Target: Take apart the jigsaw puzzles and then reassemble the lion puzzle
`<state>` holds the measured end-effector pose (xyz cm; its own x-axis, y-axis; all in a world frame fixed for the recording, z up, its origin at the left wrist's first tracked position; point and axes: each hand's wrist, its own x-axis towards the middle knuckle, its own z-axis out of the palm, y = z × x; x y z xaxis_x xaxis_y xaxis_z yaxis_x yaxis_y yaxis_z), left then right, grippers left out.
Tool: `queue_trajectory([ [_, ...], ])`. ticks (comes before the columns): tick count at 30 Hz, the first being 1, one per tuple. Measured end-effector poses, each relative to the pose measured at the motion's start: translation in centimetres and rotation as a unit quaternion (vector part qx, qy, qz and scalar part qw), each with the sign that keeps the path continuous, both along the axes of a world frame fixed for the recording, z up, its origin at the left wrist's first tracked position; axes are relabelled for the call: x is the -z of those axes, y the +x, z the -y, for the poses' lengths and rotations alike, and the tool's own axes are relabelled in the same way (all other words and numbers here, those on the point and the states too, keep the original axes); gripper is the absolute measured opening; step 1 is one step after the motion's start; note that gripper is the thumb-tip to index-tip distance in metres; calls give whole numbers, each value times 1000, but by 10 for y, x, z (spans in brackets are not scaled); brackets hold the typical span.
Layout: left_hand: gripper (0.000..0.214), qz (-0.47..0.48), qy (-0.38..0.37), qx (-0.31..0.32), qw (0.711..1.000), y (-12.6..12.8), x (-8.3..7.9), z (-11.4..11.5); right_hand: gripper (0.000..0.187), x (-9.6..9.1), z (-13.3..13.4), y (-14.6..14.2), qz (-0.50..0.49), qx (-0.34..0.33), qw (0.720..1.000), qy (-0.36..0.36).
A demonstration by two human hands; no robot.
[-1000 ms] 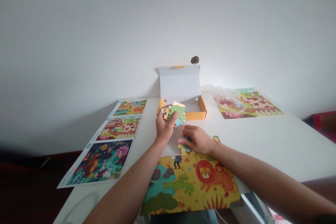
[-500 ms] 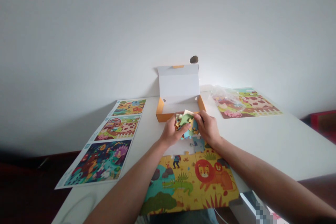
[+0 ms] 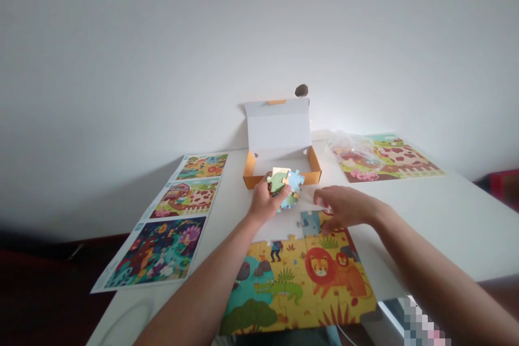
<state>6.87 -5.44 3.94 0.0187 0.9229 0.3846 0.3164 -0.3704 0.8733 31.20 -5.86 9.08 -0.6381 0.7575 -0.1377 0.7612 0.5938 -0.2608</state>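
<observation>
My left hand (image 3: 264, 200) is closed around a bunch of loose jigsaw pieces (image 3: 290, 179), green, blue and cream, above the table. My right hand (image 3: 344, 206) hovers at the top right corner of the partly joined jigsaw puzzle (image 3: 292, 286), thumb and fingers apart, with nothing visible between them. Lions, a crocodile and a pond show on the puzzle's joined lower part. A blue-grey piece (image 3: 310, 223) sits along its upper edge at the right, just left of my right thumb.
Behind my hands stands an orange box (image 3: 252, 178) with its white lid raised against the wall. A sheet with three pictures (image 3: 141, 216) lies at the left. At the right, a clear plastic bag (image 3: 351, 146) rests on a finished farm puzzle (image 3: 405, 157).
My right hand has left the loose pieces and moved right and down to the puzzle's upper right corner. My left hand keeps the bunch, a blue piece now showing on top.
</observation>
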Motion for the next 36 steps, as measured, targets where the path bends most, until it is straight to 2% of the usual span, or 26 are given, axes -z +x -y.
queue_trajectory([
  [6, 28, -61, 16, 0, 998, 0, 1, 0, 51, -1, 3, -10, 12, -25, 999, -27],
  [14, 26, -71, 25, -4, 997, 1, 0, 0, 61, -1, -6, -9, -5, -11, 996, -92],
  [19, 24, -77, 33, -8, 996, 1, -2, 2, 37, 2, -9, -10, -25, -60, 993, -98],
  [26, 25, -70, 38, -3, 997, 0, -2, 2, 9, 0, -10, -9, -122, -79, 980, -135],
  [28, 26, -62, 34, 6, 997, 0, -3, 3, 13, 3, -13, -8, -187, -64, 975, -102],
  [32, 26, -22, 2, 34, 999, 0, -3, 3, 27, 10, -19, -13, -302, 30, 952, -31],
  [36, 28, 3, -25, 69, 997, 0, -1, 3, 30, 12, -19, -21, -317, 71, 946, -6],
])
